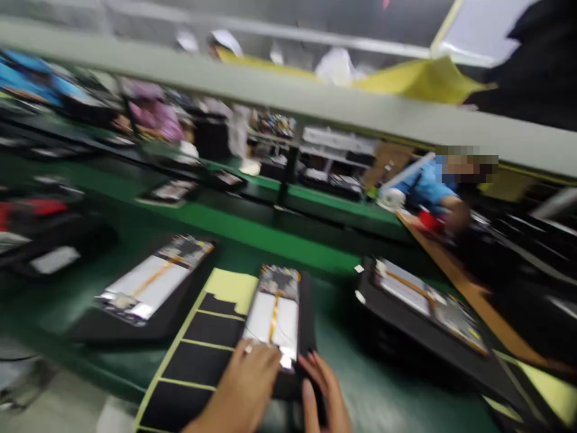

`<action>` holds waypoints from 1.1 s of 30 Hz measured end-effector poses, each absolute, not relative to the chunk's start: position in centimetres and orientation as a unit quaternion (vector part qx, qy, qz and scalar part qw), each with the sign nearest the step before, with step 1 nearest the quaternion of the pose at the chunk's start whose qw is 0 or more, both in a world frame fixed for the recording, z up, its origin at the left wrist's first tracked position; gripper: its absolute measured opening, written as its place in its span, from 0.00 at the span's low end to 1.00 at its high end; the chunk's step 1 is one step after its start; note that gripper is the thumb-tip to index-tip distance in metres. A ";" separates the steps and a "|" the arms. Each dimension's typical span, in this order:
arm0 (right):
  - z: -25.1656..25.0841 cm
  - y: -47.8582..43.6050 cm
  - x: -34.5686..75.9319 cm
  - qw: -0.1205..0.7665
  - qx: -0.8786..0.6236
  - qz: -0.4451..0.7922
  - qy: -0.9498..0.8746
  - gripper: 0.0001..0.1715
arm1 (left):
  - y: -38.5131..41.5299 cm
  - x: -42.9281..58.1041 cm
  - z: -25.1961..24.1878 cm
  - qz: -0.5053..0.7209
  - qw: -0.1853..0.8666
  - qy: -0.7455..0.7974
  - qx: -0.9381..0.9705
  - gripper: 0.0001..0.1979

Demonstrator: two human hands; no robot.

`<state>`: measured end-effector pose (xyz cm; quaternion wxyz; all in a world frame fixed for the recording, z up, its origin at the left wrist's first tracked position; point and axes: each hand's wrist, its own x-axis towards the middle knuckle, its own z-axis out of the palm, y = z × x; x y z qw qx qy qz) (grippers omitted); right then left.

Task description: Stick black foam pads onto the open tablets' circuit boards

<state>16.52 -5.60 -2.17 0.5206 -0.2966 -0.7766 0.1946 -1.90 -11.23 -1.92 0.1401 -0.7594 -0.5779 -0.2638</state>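
Note:
The picture is blurred by motion. My left hand (pixel 238 385) lies on the near end of an open electronic device in a black frame (pixel 274 319), with its fingers on the silver panel (pixel 273 325). An orange strip of tape runs along that panel. My right hand (pixel 323 394) curls around the frame's near right corner. A black foam sheet with yellow lines (pixel 193 355) lies just left of the device, under a yellow liner (pixel 229 288). Similar open devices lie to the left (pixel 153 282) and right (pixel 424 307).
A grey-green shelf rail (pixel 270 84) crosses above the green workbench (pixel 270 237), with yellow film (pixel 419 78) behind it. A co-worker's blue sleeve (pixel 428 186) and a wooden strip (pixel 473 294) are at right. A person in pink (pixel 153 114) works farther left.

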 end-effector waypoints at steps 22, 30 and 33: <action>0.1 -3.9 16.8 0.350 -0.271 0.227 -0.867 0.31 | -11.0 -2.4 -2.1 -0.302 0.106 -0.545 -0.775 0.12; -0.4 -1.4 17.0 0.280 -0.272 0.176 -0.904 0.25 | -9.9 -2.5 -2.3 -0.326 0.021 -0.537 -0.778 0.10; -0.3 -1.7 17.6 0.316 -0.294 0.199 -0.880 0.26 | -9.8 -2.6 -2.2 -0.336 -0.015 -0.534 -0.775 0.09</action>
